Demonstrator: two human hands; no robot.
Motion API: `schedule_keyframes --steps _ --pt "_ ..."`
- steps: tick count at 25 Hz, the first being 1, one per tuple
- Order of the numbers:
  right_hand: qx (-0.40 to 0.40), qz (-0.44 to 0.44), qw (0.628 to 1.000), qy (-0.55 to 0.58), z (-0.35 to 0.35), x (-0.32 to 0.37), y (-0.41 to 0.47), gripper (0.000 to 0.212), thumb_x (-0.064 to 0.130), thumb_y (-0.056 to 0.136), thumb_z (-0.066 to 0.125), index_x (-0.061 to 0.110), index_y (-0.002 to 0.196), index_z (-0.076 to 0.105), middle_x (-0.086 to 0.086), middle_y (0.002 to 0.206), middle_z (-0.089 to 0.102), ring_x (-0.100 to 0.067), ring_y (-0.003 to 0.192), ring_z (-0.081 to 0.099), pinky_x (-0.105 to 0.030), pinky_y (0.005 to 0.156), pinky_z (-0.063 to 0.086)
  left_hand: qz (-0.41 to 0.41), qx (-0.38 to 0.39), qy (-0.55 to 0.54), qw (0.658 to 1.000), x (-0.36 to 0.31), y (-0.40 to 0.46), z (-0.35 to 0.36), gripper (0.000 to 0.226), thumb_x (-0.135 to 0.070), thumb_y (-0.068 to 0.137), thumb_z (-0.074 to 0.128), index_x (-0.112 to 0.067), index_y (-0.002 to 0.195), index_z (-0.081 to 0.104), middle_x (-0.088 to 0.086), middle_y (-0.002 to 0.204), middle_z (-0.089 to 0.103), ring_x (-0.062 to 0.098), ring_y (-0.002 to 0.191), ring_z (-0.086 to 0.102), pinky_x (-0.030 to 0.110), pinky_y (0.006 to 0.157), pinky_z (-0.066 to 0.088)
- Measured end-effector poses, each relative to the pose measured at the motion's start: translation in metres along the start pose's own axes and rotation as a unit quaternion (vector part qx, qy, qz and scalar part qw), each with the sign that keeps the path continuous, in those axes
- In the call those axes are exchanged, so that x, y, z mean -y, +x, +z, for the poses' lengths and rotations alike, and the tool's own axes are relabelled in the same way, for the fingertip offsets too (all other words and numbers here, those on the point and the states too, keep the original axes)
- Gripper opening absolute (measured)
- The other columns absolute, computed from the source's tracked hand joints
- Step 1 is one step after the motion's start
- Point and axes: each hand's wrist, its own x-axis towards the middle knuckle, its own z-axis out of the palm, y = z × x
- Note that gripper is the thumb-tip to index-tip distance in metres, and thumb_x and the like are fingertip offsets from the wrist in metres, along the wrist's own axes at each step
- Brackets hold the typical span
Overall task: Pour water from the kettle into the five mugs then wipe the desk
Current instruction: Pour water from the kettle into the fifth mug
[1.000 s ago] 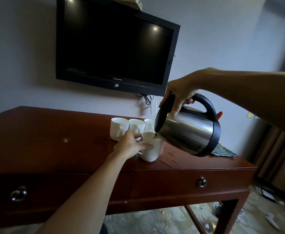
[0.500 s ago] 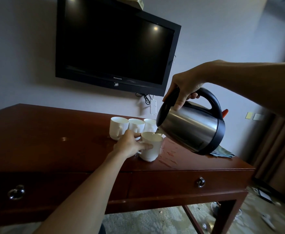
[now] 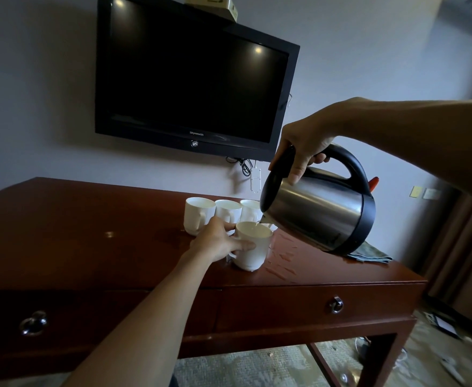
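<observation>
My right hand (image 3: 303, 145) grips the black handle of a steel kettle (image 3: 321, 212), which is tilted with its spout over the front white mug (image 3: 253, 248). My left hand (image 3: 218, 241) holds that mug by its left side on the dark wooden desk (image 3: 89, 241). Three more white mugs (image 3: 200, 213) stand in a row just behind it; the rightmost is partly hidden by the kettle. A folded grey-green cloth (image 3: 370, 254) lies on the desk behind the kettle, at the right end. Wet streaks (image 3: 282, 263) shine on the desk right of the front mug.
A black television (image 3: 190, 76) hangs on the wall above the desk, with cables dangling below it. The desk has two drawers with metal pulls (image 3: 336, 304). Curtains (image 3: 458, 247) hang at the far right, and small items lie on the carpet below.
The kettle has lifted slightly and moved a little right, still tipped over the front mug. My left hand has kept its hold on the mug.
</observation>
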Motion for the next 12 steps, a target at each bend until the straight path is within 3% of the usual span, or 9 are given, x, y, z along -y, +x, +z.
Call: schedule_keyframes --steps 12 --pt "0.007 0.001 1.000 -0.013 0.0033 0.0059 0.0071 0.058 0.022 0.073 0.089 0.015 0.127 0.070 0.000 0.049 0.052 -0.012 0.039 0.044 -0.024 0.046 0.044 0.005 0.002 -0.006 1.000 0.0012 -0.0010 0.0017 0.106 -0.091 0.016 0.081 -0.038 0.108 0.078 -0.010 0.117 0.076 0.017 0.112 0.069 0.047 0.101 0.053"
